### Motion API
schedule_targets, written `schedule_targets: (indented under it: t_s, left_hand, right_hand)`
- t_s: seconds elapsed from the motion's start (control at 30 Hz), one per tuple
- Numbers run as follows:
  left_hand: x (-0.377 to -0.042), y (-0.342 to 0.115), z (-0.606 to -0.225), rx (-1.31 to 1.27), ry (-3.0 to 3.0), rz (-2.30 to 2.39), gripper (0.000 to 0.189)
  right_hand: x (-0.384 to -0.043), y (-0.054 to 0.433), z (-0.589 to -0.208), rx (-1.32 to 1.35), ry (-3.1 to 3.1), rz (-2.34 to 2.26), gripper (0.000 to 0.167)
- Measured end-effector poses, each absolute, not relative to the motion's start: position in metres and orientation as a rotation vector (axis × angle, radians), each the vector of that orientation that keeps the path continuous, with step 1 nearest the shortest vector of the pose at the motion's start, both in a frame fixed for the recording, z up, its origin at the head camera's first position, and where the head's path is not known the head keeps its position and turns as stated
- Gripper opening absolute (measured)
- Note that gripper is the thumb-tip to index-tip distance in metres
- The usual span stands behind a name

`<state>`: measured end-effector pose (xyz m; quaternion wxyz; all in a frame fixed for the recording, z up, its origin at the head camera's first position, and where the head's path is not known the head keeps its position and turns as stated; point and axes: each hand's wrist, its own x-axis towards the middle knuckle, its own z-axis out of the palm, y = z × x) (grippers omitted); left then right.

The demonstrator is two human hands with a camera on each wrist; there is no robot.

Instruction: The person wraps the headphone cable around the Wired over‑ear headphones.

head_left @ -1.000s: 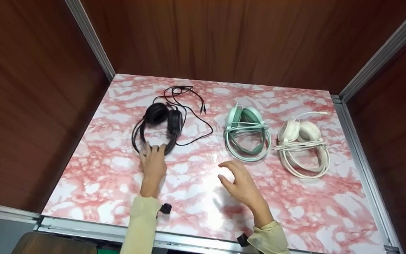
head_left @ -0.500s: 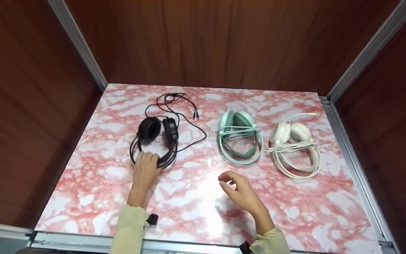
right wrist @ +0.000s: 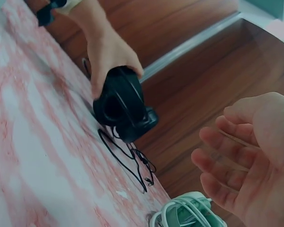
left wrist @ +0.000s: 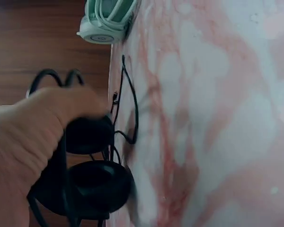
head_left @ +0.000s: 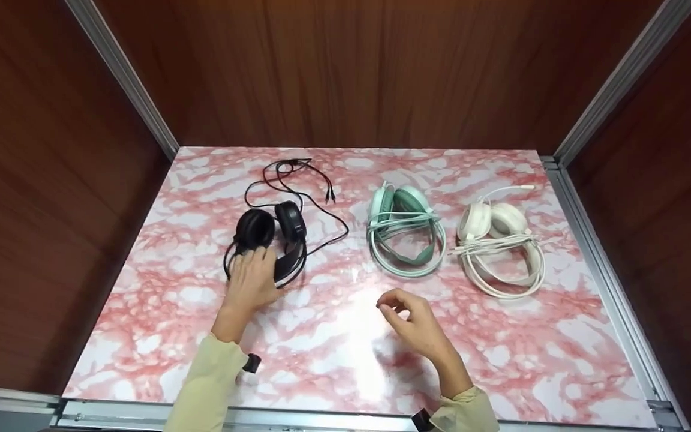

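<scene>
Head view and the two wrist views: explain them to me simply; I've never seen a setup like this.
There is no machine here: a person works with two bare hands. The head view comes from a camera worn on the head, looking forward and down. The left wrist view looks out from the left wrist, the right wrist view from the right; the latter shows both hands.

On the pink-and-white table are three pairs of headphones: black headphones, green headphones in the middle, and white headphones on the right.

The left hand grips the black headphones by the headband. The right hand holds nothing; its fingers are loosely curled.
</scene>
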<state>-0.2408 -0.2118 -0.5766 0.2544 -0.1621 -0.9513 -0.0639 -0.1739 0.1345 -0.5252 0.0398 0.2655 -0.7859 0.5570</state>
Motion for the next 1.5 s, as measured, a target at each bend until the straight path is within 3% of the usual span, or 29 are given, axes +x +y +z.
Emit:
schedule_targets:
  t_s: [0.13,0.37,0.63,0.97,1.23,1.5]
  left_hand:
    - [-0.243,-0.218,-0.573,-0.430,-2.499,-0.198,0.040]
    - [-0.238,-0.237,-0.584,-0.265,-2.139,-0.537,0.048]
    - [-0.225,-0.238,-0.593,0.061,-1.997,-0.869,0.023]
    - [-0.208,-0.235,-0.563,0.250,-1.720,-1.144,0.015]
    - [-0.180,-0.220,-0.494,0.079,-1.538,-1.800,0.019]
    - [-0.166,-0.206,-0.459,-0.579,-1.032,-2.468,0.023]
  right_hand:
    - [-0.172,0.138,-0.515,0.748,-2.380,1.767,0.005]
    - [-0.171,0.144,-0.514,0.676,-2.295,1.898,0.005]
    - [-0.166,0.151,-0.523,0.619,-2.239,1.971,0.007]
    - [-0.162,0.161,-0.524,0.582,-2.172,2.021,0.006]
    - [-0.169,0.164,-0.505,0.545,-2.185,1.958,0.005]
    - [-0.191,0.155,-0.480,0.584,-2.120,1.823,0.011]
